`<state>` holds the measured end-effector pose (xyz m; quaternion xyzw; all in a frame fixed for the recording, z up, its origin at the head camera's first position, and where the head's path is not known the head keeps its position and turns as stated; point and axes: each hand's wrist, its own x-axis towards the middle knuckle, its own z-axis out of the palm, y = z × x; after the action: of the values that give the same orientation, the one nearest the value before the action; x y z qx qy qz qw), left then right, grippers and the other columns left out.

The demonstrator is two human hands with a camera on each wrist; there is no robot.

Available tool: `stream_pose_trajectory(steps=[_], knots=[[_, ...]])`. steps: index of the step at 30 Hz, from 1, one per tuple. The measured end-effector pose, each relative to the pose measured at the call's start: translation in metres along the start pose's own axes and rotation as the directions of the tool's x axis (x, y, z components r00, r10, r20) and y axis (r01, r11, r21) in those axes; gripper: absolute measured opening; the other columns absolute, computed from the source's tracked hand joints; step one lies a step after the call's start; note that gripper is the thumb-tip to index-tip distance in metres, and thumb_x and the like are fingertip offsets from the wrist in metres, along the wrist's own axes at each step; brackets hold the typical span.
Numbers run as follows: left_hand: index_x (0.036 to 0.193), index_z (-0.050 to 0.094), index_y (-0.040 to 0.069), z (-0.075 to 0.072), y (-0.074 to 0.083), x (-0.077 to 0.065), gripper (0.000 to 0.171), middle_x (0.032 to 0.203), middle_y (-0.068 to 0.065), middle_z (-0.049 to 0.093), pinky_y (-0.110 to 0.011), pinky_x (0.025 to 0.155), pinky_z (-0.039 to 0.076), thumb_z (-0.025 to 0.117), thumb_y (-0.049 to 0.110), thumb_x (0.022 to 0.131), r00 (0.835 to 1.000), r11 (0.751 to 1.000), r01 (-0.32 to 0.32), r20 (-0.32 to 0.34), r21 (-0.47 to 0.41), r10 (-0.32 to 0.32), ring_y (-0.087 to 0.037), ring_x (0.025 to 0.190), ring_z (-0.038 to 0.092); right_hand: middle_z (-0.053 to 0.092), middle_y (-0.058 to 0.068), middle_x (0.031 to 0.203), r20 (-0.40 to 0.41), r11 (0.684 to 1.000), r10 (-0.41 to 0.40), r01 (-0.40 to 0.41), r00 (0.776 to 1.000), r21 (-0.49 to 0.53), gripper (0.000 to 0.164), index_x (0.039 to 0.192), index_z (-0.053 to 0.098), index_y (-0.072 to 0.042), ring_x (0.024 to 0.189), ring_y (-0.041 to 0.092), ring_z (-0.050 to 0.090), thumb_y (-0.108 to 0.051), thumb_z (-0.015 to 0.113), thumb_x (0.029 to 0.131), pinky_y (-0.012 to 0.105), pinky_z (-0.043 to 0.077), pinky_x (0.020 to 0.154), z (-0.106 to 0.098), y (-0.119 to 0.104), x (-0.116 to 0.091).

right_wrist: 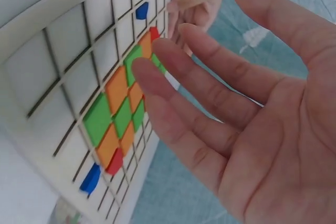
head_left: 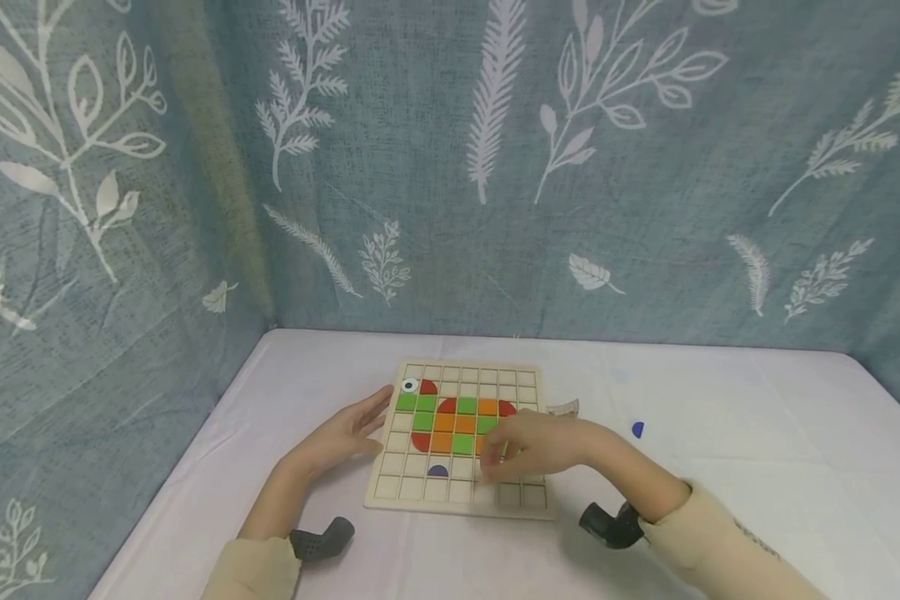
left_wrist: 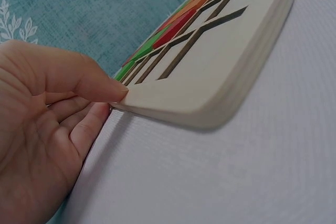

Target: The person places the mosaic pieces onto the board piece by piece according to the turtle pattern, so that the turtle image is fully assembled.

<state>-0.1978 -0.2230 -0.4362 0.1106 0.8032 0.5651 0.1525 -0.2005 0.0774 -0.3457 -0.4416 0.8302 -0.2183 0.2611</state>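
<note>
A light wooden grid board (head_left: 397,490) lies on the table, bearing a pattern of green, orange and red pieces and a round eye piece (head_left: 410,386). A blue half-round piece (head_left: 438,471) sits in a lower cell; another blue piece (right_wrist: 90,178) shows near the board's right side in the right wrist view. My left hand (head_left: 345,437) rests at the left edge, its thumb (left_wrist: 107,83) touching the rim. Over the lower right of the board hovers my right hand (head_left: 532,446), fingers loosely bent with nothing visible in them, hiding some cells.
One loose blue piece (head_left: 637,429) lies on the white tabletop (head_left: 720,467) to the right. A small patterned slip (head_left: 564,408) pokes out beside the board's right edge. Dark wrist-worn devices (head_left: 322,540) sit at both sleeves. A blue leaf-print curtain (head_left: 435,167) stands behind the table.
</note>
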Motion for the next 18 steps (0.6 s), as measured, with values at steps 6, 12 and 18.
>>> stream_pose_trajectory(steps=[6,12,18], knots=[[0.146,0.011,-0.002,-0.001,0.000,-0.001,0.090,0.153,-0.019,0.008,-0.043,0.111,0.023,0.059,-0.010,0.070,1.000,1.000,-0.001,0.011,-0.011,0.001,-0.038,0.137,0.019,0.063,-0.016,0.086,-0.056,0.999,0.036,-0.036,0.998,-0.015,0.014,0.091,0.066,-0.020,0.083,0.002,0.057,-0.032,0.058,0.088,0.020,0.050,0.073,0.005,0.015,-0.019],[0.146,0.012,-0.002,-0.001,0.002,-0.003,0.090,0.153,-0.020,0.009,-0.043,0.111,0.023,0.060,-0.010,0.070,1.000,1.000,-0.001,0.004,-0.002,0.001,-0.038,0.137,0.019,0.062,-0.014,0.083,-0.131,0.999,0.038,-0.036,0.991,0.017,0.015,0.090,0.067,-0.017,0.079,0.002,0.056,-0.028,0.058,0.088,0.021,0.050,0.070,0.008,0.040,-0.044],[0.147,0.013,0.000,0.000,-0.001,-0.001,0.091,0.153,-0.018,0.010,-0.041,0.111,0.023,0.060,-0.009,0.070,1.000,1.000,-0.004,-0.001,-0.003,0.004,-0.036,0.137,0.020,0.064,-0.011,0.079,-0.227,0.997,0.076,-0.069,0.971,0.040,0.015,0.089,0.067,-0.014,0.072,0.000,0.056,-0.027,0.059,0.088,0.020,0.050,0.062,0.013,0.064,-0.066]])
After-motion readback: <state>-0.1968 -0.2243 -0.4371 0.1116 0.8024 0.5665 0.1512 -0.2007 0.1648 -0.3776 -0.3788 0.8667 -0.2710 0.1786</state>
